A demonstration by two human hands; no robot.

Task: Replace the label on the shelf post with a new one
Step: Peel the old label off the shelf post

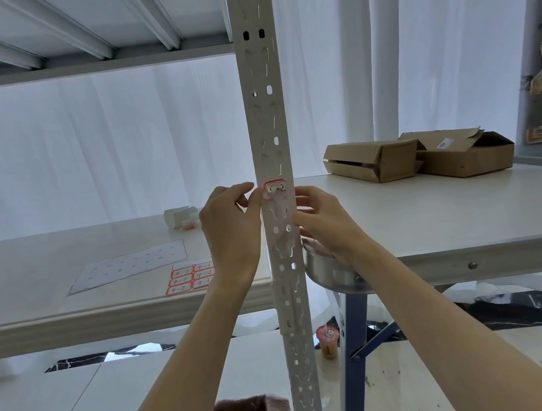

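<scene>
1. White sheer curtains point(102, 151) behind white perforated metal shelf post point(264, 120).
2. Red-bordered white paper label point(275, 189) stuck on post's face.
3. Left grip point(231, 230) at label's 9 o'clock, pinching its edge.
4. Right grip point(328, 222) at 4 o'clock, curled against post; cannot tell whether holding.
5. Sheet of red-bordered labels point(191, 277) on white shelf point(48, 266), 8 o'clock.

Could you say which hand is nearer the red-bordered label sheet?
Left. The left hand is just right of the red-bordered label sheet; the right hand is beyond the shelf post.
</scene>
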